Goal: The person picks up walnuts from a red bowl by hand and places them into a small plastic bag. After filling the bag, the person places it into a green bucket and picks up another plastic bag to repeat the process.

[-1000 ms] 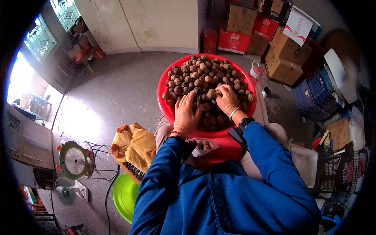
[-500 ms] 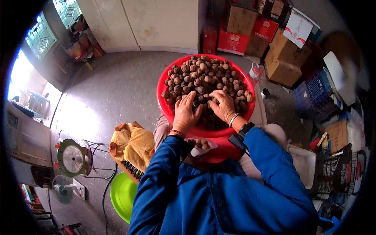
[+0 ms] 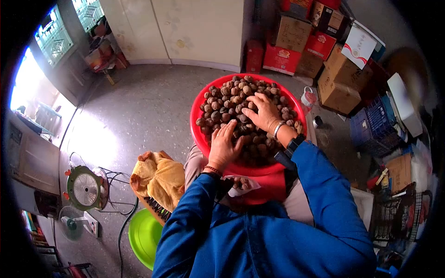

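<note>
Left hand (image 3: pixel 225 147): lay with its fingers extended and its thumb apart over the near left part of the red basin (image 3: pixel 195 126); whether its fingertips touched a walnut could not be told.
Right hand (image 3: pixel 263 112): reached over the middle of the basin, farther in than the left, fingers spread and thumb held away from them; any contact beneath it was hidden.
Walnuts (image 3: pixel 227 91): filled the red basin in a loose heap, some pale brown, some nearly black, with more showing between the two hands.
Dark red bracelet (image 3: pixel 213 169): circled the left wrist, just outside the basin's near rim.
Silver bangle (image 3: pixel 278 129): circled the right wrist above the basin's right side.
White wrapper (image 3: pixel 251 186): held a few walnuts of its own, just on the near side of the basin.
Yellow cloth (image 3: pixel 160 178): lay rumpled to the near left of the basin, with a green tub (image 3: pixel 143 234) close by.
Green-framed fan (image 3: pixel 85 189): stood left of the basin, well apart from it.
Red and white jug (image 3: pixel 308 98): stood just right of the basin.
Brown carton (image 3: pixel 339 96): stood farther right of the basin, with a blue crate (image 3: pixel 368 132) near it.
Pale cabinet (image 3: pixel 199 34): stood well beyond the basin.
</note>
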